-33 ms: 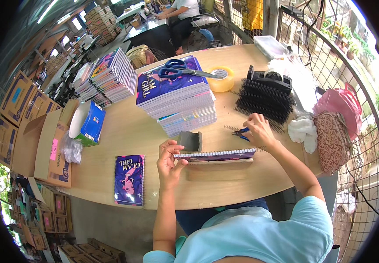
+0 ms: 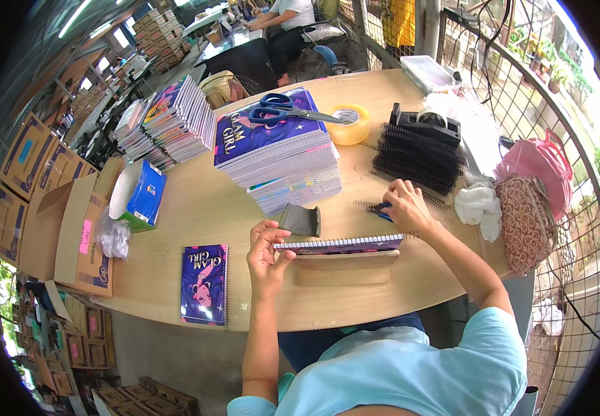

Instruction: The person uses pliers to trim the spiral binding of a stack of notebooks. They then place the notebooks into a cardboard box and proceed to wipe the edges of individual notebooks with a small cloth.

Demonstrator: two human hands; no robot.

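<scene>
My left hand (image 2: 269, 260) grips the left end of a spiral notebook (image 2: 341, 246), thumb in front and fingers behind. The notebook stands on its edge, coil side up, against a low wooden stand (image 2: 345, 270). A bit of loose coil sticks out past its right end. Just above that end, my right hand (image 2: 407, 206) is closed around small blue-handled pliers (image 2: 382, 211), partly hidden by the fingers. A short piece of spiral wire (image 2: 363, 204) shows beside the pliers. Close to my left fingertips sits a dark grey curved block (image 2: 301, 220).
A tall notebook stack (image 2: 279, 156) carries scissors (image 2: 289, 111) beside a tape roll (image 2: 348, 125). Black coils (image 2: 418, 159) lie at right, near a patterned pouch (image 2: 527, 225). A finished-looking notebook (image 2: 204, 284) lies left. Cartons (image 2: 81, 243) stand beyond the left edge; someone sits far back.
</scene>
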